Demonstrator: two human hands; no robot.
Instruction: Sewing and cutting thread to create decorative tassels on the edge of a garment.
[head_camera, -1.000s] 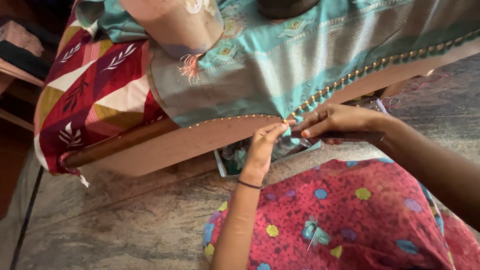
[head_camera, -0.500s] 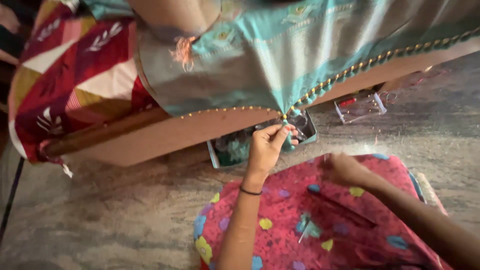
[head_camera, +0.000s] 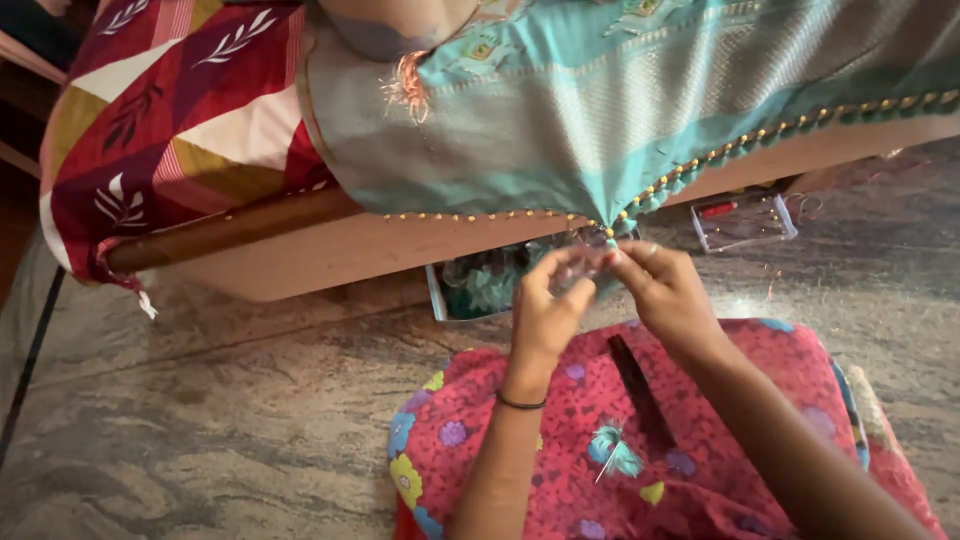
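Teal cloth (head_camera: 640, 120) corner just above fingers (head_camera: 622, 262); both hands pinching its beaded tip.

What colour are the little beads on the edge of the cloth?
The beads are golden, strung along the teal cloth; the head view shows them.

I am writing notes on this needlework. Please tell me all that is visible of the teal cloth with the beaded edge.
The teal cloth looks woven and silky, with grey-green bands and small patterns. It drapes over a wooden bed frame, beside a red patterned sheet. Gold and green beads line its hem, which hangs to a point. There the left hand and right hand meet it.
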